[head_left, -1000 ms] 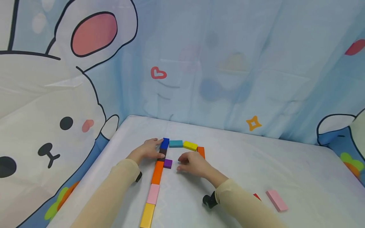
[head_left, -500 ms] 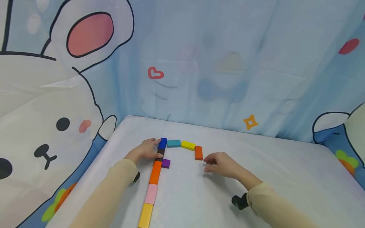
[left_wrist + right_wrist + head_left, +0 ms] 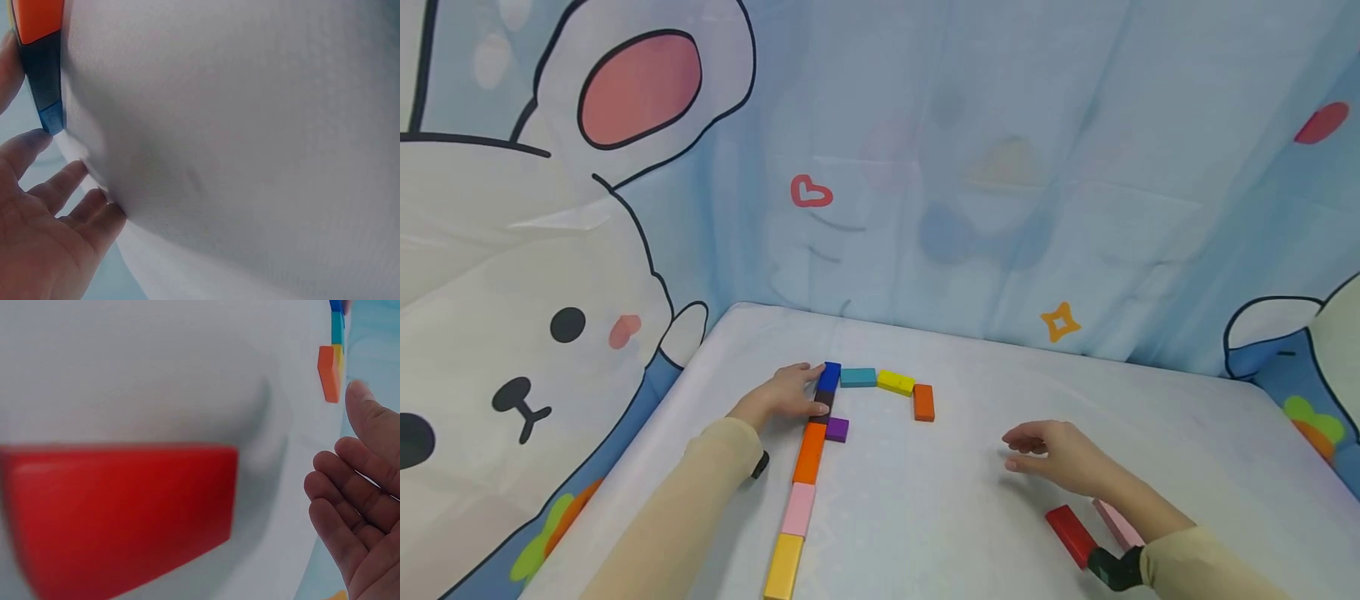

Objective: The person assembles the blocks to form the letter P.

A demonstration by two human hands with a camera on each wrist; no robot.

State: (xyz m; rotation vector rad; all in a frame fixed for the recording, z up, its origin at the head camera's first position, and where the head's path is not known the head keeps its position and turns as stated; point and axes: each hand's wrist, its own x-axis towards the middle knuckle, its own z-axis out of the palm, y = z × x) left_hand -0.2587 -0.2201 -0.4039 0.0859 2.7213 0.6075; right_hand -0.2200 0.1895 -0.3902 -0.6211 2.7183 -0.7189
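My left hand rests at the left of a row of wooden blocks. Its index finger touches the end of the blue block, while the thumb lies at the black block. Both blocks also appear in the left wrist view, the black one between orange and blue. Over the right part of the table, my right hand holds nothing, its fingers loosely bent. Below it lies a red block, large in the right wrist view, and a pink block partly hidden by the forearm.
Orange, pink and yellow blocks continue the row towards me. A purple block sits at its right side. Teal, light yellow and orange-red blocks curve right from the blue end. A printed curtain hangs behind.
My right hand has moved right and nearer, from beside the purple block to above the red block, uncovering the orange-red block. The left hand stays at the blue and black blocks.
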